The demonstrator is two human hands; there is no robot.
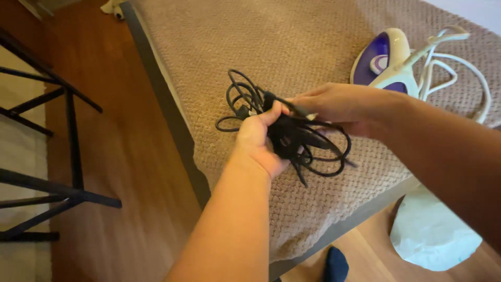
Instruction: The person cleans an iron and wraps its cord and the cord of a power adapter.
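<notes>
A tangled bundle of black cables (pixel 308 149) hangs just above a beige textured blanket (pixel 271 47). My left hand (pixel 258 138) grips the bundle's middle from below, fingers curled around it. My right hand (pixel 339 107) comes in from the right and pinches a cable end with a small plug at the top of the bundle. Loose loops spill out to the left and below both hands.
A purple and white steam iron (pixel 389 62) with its white cord (pixel 459 68) lies on the blanket at the right. A black metal frame (pixel 68 156) stands on the wooden floor at the left. A pale bag (pixel 433 235) sits at the lower right.
</notes>
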